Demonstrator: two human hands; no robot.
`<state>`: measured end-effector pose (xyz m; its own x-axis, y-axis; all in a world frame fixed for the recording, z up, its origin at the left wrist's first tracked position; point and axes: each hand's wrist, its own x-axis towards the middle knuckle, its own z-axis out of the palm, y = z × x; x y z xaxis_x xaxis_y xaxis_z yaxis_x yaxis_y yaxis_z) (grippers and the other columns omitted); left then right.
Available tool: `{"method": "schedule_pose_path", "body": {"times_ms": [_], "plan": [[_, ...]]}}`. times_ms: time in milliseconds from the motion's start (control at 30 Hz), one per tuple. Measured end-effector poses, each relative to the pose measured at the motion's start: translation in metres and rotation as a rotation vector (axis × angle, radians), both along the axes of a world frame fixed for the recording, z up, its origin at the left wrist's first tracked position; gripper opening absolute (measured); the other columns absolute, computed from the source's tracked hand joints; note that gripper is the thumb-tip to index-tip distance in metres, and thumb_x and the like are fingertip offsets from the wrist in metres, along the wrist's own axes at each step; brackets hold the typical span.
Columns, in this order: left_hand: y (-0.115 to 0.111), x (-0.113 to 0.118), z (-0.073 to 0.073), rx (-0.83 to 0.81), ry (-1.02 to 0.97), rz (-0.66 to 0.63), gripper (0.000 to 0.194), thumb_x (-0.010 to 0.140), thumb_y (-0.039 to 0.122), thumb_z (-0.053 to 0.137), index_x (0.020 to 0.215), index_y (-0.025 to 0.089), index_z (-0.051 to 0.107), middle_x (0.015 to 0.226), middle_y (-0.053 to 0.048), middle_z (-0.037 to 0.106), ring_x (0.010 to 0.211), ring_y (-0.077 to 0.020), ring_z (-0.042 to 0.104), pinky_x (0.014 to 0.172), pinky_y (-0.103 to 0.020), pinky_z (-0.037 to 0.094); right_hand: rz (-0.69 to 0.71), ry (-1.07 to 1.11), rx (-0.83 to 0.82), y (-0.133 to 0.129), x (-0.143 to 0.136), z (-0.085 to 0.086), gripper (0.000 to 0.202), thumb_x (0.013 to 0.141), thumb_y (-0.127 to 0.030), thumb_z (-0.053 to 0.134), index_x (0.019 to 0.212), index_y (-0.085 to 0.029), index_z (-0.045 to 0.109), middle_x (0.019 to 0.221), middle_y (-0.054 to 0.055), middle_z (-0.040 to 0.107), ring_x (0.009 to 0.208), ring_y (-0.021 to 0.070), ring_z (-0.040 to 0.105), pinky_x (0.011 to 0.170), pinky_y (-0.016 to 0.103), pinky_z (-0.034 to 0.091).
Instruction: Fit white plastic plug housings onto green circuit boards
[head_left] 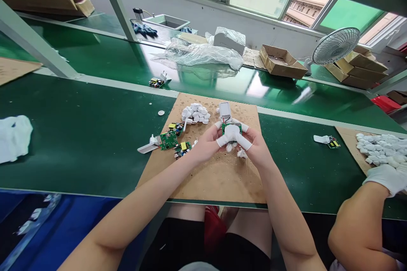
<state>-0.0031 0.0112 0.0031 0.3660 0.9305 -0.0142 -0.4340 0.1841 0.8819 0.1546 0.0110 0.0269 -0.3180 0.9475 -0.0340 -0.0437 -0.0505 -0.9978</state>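
The left hand [210, 143] and the right hand [258, 147] are meeting above the brown sheet [210, 186], which is extending to the near edge of the bench [95, 144]. The fingers of both hands, wearing white finger covers, are grasping a green circuit board [224, 128] between them; the thumbs are covering most of its upper face. The board is sitting above the sheet, nearer its right edge than its left. A white housing [225, 111] is standing just beyond the board, toward the sheet's far edge, with wires running between the two.

A heap of white pieces [196, 114] is lying near the sheet's far left corner. Along the left edge, a loose circuit board [168, 140] is lying with a white casing [147, 148] that is projecting over that edge. Two boards with yellow components [183, 147] are lying beside it. A white disc [161, 113] is resting on the bench, outside the far left corner. Near the bench's right end, a co-worker's gloved hand [386, 178] is touching a pile of white parts [381, 149].
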Motion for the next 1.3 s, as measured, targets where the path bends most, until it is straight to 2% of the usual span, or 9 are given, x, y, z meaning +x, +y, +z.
{"method": "schedule_pose_path", "body": {"times_ms": [200,400,500,633,800,900,1000,1100,1300], "plan": [[0.0,-0.002,0.001,0.054,0.046,-0.056,0.062,0.068,0.043,0.086,0.117,0.016,0.059,0.098,-0.007,0.068,0.068,-0.011,0.053,0.06,-0.024,0.046,-0.1,0.041,-0.023,0.002,0.0,-0.011,0.061,0.081,-0.051,0.07,0.133,-0.02,0.063,0.091,0.004,0.068,0.06,0.0095,0.045,0.049,0.022,0.038],[-0.003,-0.004,0.004,0.083,0.041,-0.095,0.066,0.071,0.05,0.083,0.123,0.017,0.061,0.096,-0.006,0.067,0.066,-0.0101,0.052,0.06,-0.023,0.046,-0.115,-0.009,0.088,-0.004,-0.006,-0.004,0.067,0.077,-0.051,0.075,0.137,-0.023,0.061,0.108,0.008,0.07,0.068,0.0135,0.056,0.051,0.024,0.046],[-0.006,-0.003,0.006,0.067,0.061,-0.061,0.065,0.075,0.057,0.077,0.124,0.018,0.062,0.099,-0.006,0.067,0.069,-0.011,0.052,0.062,-0.024,0.048,-0.153,0.0,0.127,-0.007,-0.011,0.001,0.061,0.072,-0.052,0.079,0.124,-0.02,0.07,0.099,0.008,0.071,0.061,0.0113,0.052,0.045,0.023,0.044],[-0.008,-0.001,0.007,0.081,0.136,-0.012,0.062,0.075,0.056,0.077,0.124,0.02,0.063,0.107,-0.007,0.067,0.075,-0.0126,0.052,0.066,-0.025,0.051,-0.182,-0.01,0.113,-0.009,-0.012,0.006,0.055,0.072,-0.055,0.078,0.112,-0.018,0.075,0.082,0.005,0.07,0.049,0.0065,0.04,0.036,0.021,0.035],[-0.007,0.001,0.005,0.019,0.13,-0.015,0.062,0.075,0.053,0.077,0.126,0.021,0.063,0.107,-0.006,0.067,0.083,-0.0148,0.055,0.069,-0.025,0.052,-0.193,-0.025,0.065,-0.007,-0.009,0.005,0.055,0.071,-0.054,0.079,0.111,-0.017,0.075,0.076,0.004,0.068,0.048,0.0072,0.044,0.036,0.02,0.036],[-0.007,0.004,0.003,-0.013,0.085,-0.019,0.063,0.07,0.054,0.08,0.122,0.022,0.064,0.104,-0.005,0.067,0.079,-0.0134,0.053,0.064,-0.023,0.049,-0.243,0.006,0.056,-0.006,-0.01,0.001,0.053,0.069,-0.057,0.078,0.103,-0.016,0.077,0.076,0.005,0.068,0.049,0.0083,0.046,0.037,0.021,0.038],[-0.007,0.005,0.003,-0.036,0.038,-0.006,0.065,0.066,0.06,0.08,0.115,0.02,0.064,0.094,-0.003,0.066,0.073,-0.0123,0.051,0.059,-0.022,0.046,-0.262,-0.008,0.069,-0.006,-0.013,-0.002,0.052,0.073,-0.058,0.075,0.104,-0.016,0.076,0.077,0.005,0.068,0.049,0.0075,0.044,0.037,0.02,0.035],[-0.005,0.003,0.004,0.01,0.119,0.052,0.06,0.068,0.058,0.08,0.109,0.017,0.063,0.085,-0.001,0.063,0.068,-0.0115,0.049,0.058,-0.023,0.044,-0.218,-0.029,0.068,-0.008,-0.015,-0.003,0.054,0.079,-0.06,0.068,0.111,-0.017,0.075,0.079,0.004,0.068,0.05,0.007,0.04,0.039,0.02,0.035],[0.0,0.0,-0.001,0.151,0.221,0.097,0.048,0.075,0.048,0.078,0.109,0.017,0.063,0.091,-0.003,0.065,0.075,-0.0153,0.05,0.066,-0.026,0.044,-0.23,-0.022,0.037,-0.01,-0.018,-0.002,0.053,0.078,-0.06,0.069,0.111,-0.019,0.077,0.072,0.003,0.066,0.052,0.0085,0.042,0.041,0.022,0.035]]}}
